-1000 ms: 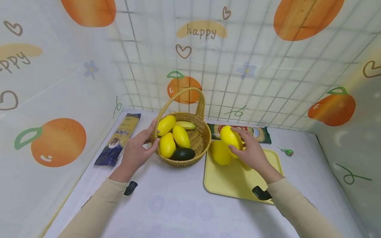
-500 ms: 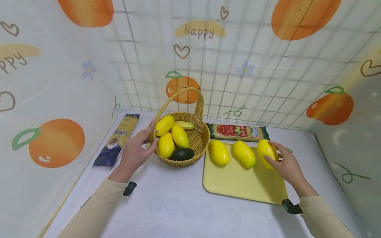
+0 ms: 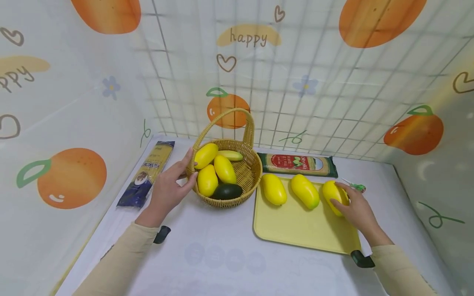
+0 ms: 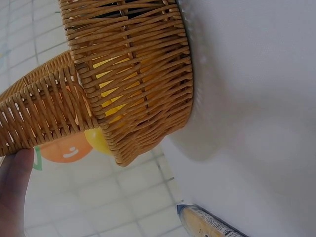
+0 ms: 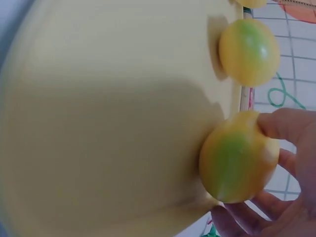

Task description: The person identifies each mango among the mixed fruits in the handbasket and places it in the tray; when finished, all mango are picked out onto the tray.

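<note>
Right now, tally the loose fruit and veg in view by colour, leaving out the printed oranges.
Yellow mangoes: 6
Pale yellow-green piece: 1
Dark green piece: 1
Total: 8

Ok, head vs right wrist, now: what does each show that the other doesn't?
Head only: the left hand, the dark green fruit and the blue-and-gold packet.
Right wrist only: the green streak on the rightmost yellow fruit, whose side facing the head camera looks plain yellow.
Both: the right hand gripping that fruit, the middle yellow fruit, the yellow tray.
</note>
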`<state>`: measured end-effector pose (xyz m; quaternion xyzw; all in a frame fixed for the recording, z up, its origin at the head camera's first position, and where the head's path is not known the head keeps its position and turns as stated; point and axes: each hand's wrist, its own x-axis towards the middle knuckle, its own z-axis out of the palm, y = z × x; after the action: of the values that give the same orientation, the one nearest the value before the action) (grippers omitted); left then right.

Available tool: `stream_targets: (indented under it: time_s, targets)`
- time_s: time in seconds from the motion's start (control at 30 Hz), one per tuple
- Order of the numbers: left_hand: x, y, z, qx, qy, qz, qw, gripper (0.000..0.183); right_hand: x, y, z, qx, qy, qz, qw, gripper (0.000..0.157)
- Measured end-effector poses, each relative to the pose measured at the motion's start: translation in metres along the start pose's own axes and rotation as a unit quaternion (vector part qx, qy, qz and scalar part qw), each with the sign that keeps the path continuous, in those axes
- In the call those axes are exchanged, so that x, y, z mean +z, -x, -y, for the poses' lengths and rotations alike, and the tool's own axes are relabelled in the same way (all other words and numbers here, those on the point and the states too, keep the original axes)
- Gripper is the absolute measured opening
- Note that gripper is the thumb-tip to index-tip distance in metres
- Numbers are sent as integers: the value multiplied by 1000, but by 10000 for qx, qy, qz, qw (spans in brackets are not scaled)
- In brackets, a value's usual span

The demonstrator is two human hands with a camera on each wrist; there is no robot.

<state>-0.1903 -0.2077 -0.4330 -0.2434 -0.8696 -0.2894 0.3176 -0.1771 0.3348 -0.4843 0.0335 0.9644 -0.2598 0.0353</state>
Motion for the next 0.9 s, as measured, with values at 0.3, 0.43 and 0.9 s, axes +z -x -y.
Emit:
stream_targets:
  time_s: [0.3,0.43,0.9]
  targets:
    - [-2,0,-2,-37,1,19,10000,80,-5,3,18,-417,-192,-794,9958,62]
    - [-3,0,-2,-59,-17,26,10000,81,-8,3,38,-762,-383,-864,9926,58]
    - [-1,-1,-1,-21,-59,-1,10000,79,15,-12,142,-1981,-851,-103,9764,61]
